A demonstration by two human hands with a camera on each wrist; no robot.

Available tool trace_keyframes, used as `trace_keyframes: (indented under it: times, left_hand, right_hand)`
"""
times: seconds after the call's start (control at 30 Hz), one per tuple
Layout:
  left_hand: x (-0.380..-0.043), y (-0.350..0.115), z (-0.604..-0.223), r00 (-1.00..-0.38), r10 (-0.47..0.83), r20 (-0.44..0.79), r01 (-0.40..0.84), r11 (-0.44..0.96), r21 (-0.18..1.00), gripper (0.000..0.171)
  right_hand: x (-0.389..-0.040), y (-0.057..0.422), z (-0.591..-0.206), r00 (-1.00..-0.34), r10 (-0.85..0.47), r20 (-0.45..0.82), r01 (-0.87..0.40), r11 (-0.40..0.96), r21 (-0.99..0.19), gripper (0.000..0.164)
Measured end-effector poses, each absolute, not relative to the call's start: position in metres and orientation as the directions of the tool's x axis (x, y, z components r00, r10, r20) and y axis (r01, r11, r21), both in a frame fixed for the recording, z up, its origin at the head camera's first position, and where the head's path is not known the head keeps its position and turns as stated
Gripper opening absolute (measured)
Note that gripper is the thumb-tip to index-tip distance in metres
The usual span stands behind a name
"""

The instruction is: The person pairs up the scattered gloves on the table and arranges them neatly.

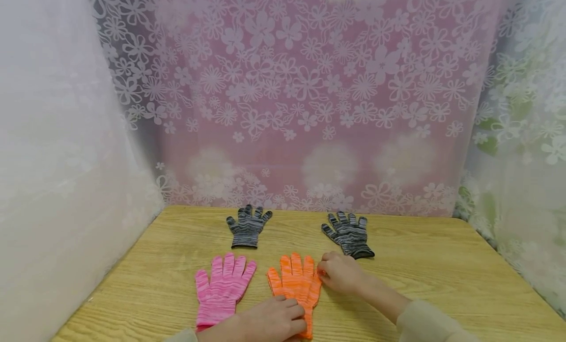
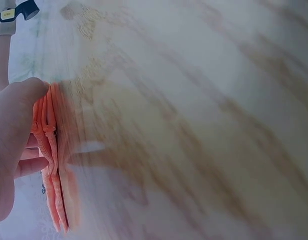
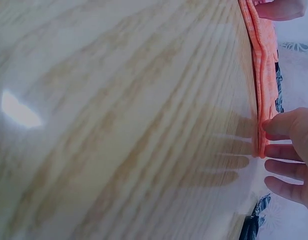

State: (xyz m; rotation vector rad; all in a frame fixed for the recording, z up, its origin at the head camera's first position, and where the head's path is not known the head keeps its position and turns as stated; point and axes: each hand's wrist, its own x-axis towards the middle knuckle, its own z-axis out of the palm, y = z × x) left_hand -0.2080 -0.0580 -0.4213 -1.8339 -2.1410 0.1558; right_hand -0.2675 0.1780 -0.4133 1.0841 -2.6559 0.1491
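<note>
1. Orange glove: lies flat on the wooden table, fingers pointing away from the person, just right of a pink glove.
2. Left hand: rests over the orange cuff — whether it grasps the fabric cannot be told.
3. Right hand: thumb touches the orange glove's outer edge; pinch or mere contact cannot be determined.
4. Two grey-black gloves lie behind — well apart.
</note>
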Motion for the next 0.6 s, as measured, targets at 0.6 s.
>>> trace_keyframes:
  times: [0.6]
  left_hand:
    - [-0.2101,-0.0586,-0.4202,-0.127,0.986,0.112,0.935,0.157,-0.32,0.026]
  right_hand:
    - [-0.266,0.1761,-0.4122,-0.612,-0.736,0.288,-0.731,0.666,0.148,0.016]
